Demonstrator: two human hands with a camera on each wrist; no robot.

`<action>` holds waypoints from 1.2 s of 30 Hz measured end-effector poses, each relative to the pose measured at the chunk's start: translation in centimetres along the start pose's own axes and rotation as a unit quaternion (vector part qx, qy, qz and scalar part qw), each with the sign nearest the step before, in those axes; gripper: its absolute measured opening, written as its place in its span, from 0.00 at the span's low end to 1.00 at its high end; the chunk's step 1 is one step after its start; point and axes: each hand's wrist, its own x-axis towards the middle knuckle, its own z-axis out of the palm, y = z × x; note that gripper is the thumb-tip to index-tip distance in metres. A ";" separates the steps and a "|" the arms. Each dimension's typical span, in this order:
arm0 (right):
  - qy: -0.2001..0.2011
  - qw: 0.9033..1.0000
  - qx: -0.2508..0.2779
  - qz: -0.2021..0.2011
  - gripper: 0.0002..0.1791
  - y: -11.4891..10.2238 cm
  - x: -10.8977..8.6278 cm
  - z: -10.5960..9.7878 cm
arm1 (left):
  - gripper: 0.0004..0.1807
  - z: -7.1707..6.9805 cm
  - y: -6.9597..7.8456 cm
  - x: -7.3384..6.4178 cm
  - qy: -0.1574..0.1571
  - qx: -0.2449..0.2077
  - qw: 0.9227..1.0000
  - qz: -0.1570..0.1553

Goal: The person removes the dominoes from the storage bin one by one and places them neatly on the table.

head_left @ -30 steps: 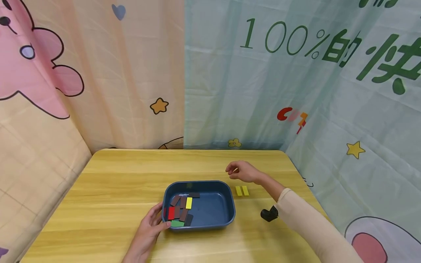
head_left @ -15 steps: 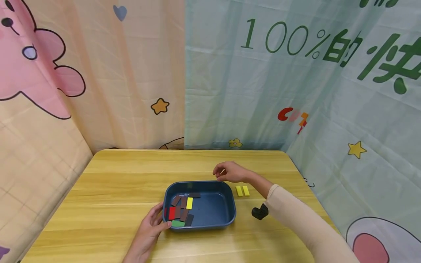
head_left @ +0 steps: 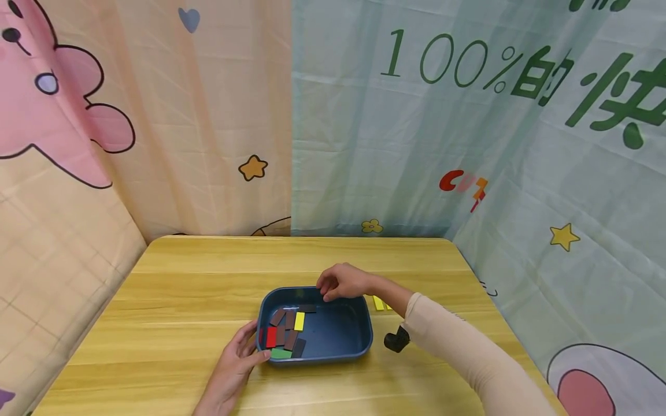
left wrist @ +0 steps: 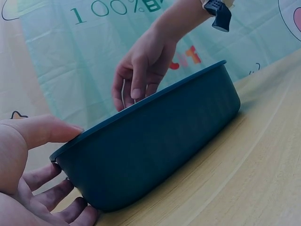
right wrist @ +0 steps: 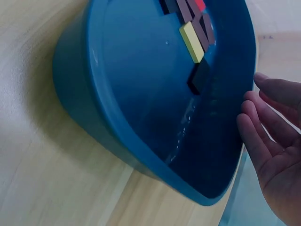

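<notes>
A blue plastic basin (head_left: 343, 357) stands on the table. My left hand (head_left: 231, 364) grips its left end, thumb on the rim and fingers against the outer wall, as the left wrist view also shows. Inside, on the left, lie several dominoes: a yellow domino (head_left: 299, 321), a red domino (head_left: 272, 336), a green domino (head_left: 281, 353), and several brown and black ones. Over the basin's far rim hangs my right hand (head_left: 346, 281), fingers loosely bent. The right wrist view shows nothing in that hand (right wrist: 277, 127), its fingertips close to the rim; I cannot tell whether they touch.
Right of the basin lie two yellow dominoes (head_left: 378, 303) on the wooden table (head_left: 156, 323), partly hidden by my right forearm. A black device (head_left: 397, 339) is on the right wrist. Printed curtains (head_left: 333, 144) hang behind the table and along its sides.
My right hand has moved left, from behind the two yellow dominoes to over the basin's far rim. The left hand and the basin have stayed in place.
</notes>
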 end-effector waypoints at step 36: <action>-0.085 0.966 -0.242 -0.031 0.19 -1.3 2.9 5.0 | 0.45 -0.1 -0.1 -0.1 0.002 0.002 1.000 0.009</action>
